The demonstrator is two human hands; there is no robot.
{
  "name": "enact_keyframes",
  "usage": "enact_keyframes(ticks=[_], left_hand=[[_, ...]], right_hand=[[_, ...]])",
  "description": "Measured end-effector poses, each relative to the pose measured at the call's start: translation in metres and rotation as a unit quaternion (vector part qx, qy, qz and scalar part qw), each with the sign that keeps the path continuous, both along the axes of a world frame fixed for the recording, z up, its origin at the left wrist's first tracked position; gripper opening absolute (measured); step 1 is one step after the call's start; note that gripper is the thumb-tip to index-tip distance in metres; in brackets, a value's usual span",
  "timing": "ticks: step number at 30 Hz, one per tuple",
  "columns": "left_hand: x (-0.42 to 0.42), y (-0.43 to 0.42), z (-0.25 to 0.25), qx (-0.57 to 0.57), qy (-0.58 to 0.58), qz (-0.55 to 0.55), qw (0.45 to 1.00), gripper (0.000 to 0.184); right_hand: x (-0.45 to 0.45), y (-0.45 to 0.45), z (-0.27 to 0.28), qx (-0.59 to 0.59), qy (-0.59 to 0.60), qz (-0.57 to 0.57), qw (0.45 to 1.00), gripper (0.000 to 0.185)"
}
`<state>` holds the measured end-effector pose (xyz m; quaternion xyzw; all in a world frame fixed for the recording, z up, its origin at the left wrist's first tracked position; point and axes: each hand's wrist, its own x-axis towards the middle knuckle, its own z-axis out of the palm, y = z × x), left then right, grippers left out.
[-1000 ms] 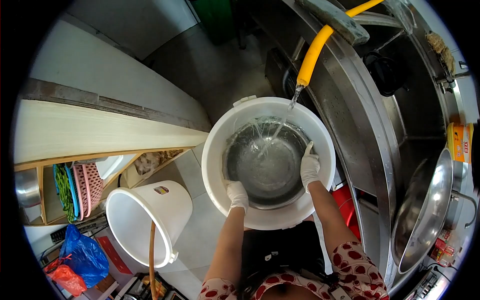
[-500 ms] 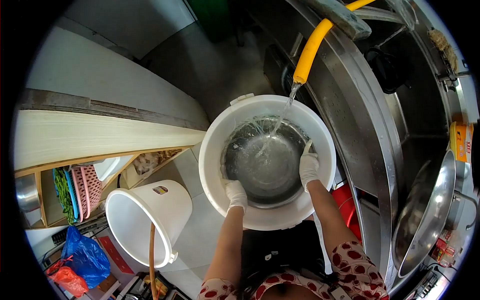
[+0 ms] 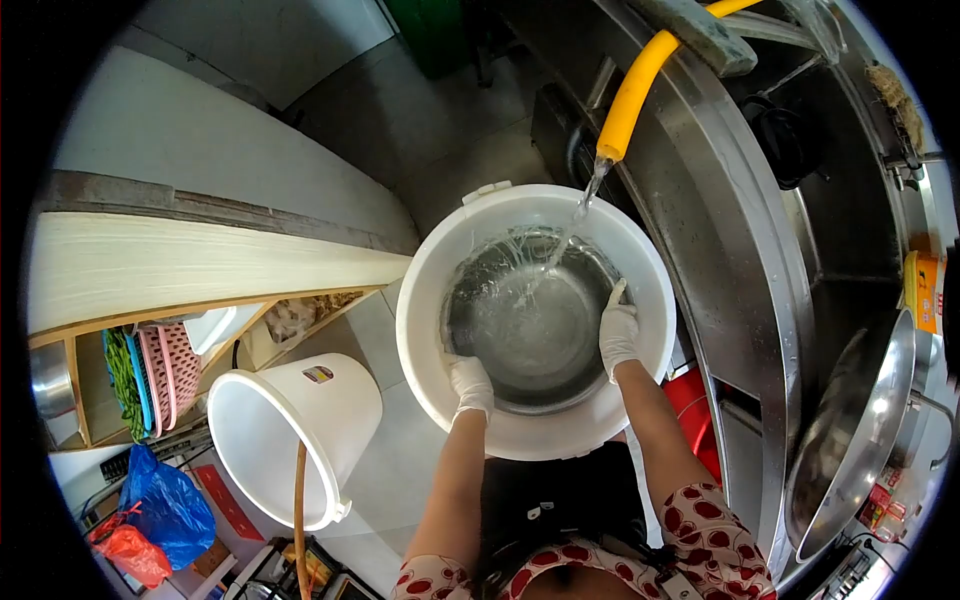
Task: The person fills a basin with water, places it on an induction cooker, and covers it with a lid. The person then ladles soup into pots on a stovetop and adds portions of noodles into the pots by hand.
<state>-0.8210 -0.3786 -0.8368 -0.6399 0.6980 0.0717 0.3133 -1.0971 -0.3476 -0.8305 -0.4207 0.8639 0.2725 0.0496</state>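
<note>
Both hands wear white gloves and reach into a large white bucket (image 3: pixel 418 365). A round metal basin (image 3: pixel 575 392) sits within its mouth, with water in it. My left hand (image 3: pixel 470 385) is closed on the basin's near-left rim. On the right side, my right hand (image 3: pixel 619 332) grips the rim too, its index finger extended along the edge. Water pours from a yellow hose (image 3: pixel 632 98) into the basin and splashes at its far side. The fingertips are partly hidden by the gloves and rim.
A second white bucket (image 3: pixel 350 400) lies tilted at left, a brown stick (image 3: pixel 300 520) across its mouth. Shelves hold pink baskets (image 3: pixel 180 370). A steel sink counter (image 3: pixel 715 230) runs along the right, with a large metal pan (image 3: pixel 850 440) leaning there. A red bucket (image 3: pixel 690 410) stands below.
The water splashes more widely at the basin's far side. The view has shifted slightly, and both hands keep their places on the rim.
</note>
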Motion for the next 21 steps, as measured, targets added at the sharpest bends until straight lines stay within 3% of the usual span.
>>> enact_keyframes(ticks=[4, 7, 10, 11, 12, 14, 16, 19, 20, 21], left_hand=[[0.005, 0.004, -0.008, -0.036, -0.019, -0.082, 0.996, 0.019], [0.006, 0.001, -0.002, 0.005, 0.038, -0.006, 0.999, 0.019], [0.007, -0.002, -0.022, 0.083, 0.000, 0.007, 0.997, 0.025], [0.008, 0.001, -0.026, -0.003, 0.085, 0.134, 0.987, 0.026], [0.008, 0.003, -0.025, -0.090, 0.167, 0.256, 0.948, 0.028], [0.004, 0.005, 0.001, -0.134, 0.260, 0.352, 0.889, 0.033], [-0.006, -0.004, 0.069, -0.061, 0.293, 0.310, 0.902, 0.038], [-0.014, -0.009, 0.057, -0.187, 0.345, 0.531, 0.752, 0.041], [-0.014, -0.009, 0.049, -0.207, 0.369, 0.544, 0.725, 0.042], [-0.012, -0.009, 0.045, -0.225, 0.393, 0.556, 0.697, 0.044]], right_hand=[[0.001, 0.004, -0.010, -0.016, 0.057, 0.028, 0.998, 0.070], [0.000, 0.005, -0.013, -0.029, 0.043, 0.028, 0.998, 0.070], [0.002, 0.002, 0.002, -0.046, 0.006, 0.013, 0.999, 0.066], [0.003, -0.001, 0.015, -0.041, -0.024, -0.006, 0.999, 0.062], [0.005, -0.003, 0.025, -0.036, -0.055, -0.026, 0.998, 0.058], [-0.001, 0.014, -0.013, -0.272, -0.053, -0.048, 0.960, 0.045], [0.001, 0.010, -0.024, -0.401, -0.083, -0.130, 0.903, 0.036], [0.005, -0.003, 0.012, -0.414, -0.200, -0.326, 0.826, 0.031], [0.002, -0.008, 0.027, -0.409, -0.252, -0.378, 0.792, 0.032], [0.001, -0.011, 0.036, -0.383, -0.253, -0.379, 0.804, 0.033]])
